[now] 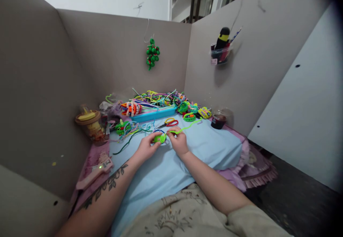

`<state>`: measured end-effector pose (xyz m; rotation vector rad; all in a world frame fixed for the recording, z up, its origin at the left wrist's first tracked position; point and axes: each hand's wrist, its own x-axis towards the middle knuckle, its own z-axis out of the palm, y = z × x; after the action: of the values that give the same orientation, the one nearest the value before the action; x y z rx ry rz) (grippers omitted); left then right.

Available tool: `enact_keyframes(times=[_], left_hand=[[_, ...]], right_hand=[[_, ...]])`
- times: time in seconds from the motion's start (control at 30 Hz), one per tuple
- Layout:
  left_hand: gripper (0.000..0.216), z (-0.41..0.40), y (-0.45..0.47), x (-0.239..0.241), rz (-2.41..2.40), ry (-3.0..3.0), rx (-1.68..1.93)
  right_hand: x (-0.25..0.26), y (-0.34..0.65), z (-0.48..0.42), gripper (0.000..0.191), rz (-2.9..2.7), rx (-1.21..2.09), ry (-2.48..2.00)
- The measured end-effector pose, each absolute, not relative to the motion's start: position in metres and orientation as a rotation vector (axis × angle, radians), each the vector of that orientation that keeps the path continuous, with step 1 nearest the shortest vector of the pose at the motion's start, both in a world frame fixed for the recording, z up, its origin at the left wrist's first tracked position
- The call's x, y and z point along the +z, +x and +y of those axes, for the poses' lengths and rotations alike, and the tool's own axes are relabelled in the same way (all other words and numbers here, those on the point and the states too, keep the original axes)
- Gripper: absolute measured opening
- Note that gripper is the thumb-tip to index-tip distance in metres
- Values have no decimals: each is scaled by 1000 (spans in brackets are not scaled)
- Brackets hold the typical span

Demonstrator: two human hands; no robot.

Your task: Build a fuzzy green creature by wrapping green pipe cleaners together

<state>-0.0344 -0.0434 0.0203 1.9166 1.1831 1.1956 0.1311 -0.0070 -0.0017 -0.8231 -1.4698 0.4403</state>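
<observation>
Held in my left hand (pixel 148 146) is a small round piece of bright green pipe cleaner work (pixel 160 138) with a blue edge. My right hand (pixel 177 141) pinches a yellow-green pipe cleaner (pixel 188 126) beside that piece, and its long end reaches out to the right over the cloth. Just beyond my hands lie scissors (pixel 171 122) with red and yellow handles. Loose dark green and pale pipe cleaners (pixel 128 144) are spread left of my left hand. My palms hide part of the round piece.
A blue tray (pixel 154 114) heaped with pipe cleaners stands at the back, with several finished pieces around it. A lidded cup (pixel 89 126) and a pink tool (pixel 95 174) are at left, a dark drink cup (pixel 219 120) at right. Grey panels (pixel 123 47) enclose the table.
</observation>
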Motion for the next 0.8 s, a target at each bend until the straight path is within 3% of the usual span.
enact_keyframes(times=[0.37, 0.8], left_hand=[[50, -47, -37, 23, 1074, 1994, 1120], [58, -40, -40, 13, 1239, 2073, 1233]], right_hand=[[-2, 131, -3, 11, -1541, 600, -808], [-3, 129, -7, 6, -1808, 496, -807]])
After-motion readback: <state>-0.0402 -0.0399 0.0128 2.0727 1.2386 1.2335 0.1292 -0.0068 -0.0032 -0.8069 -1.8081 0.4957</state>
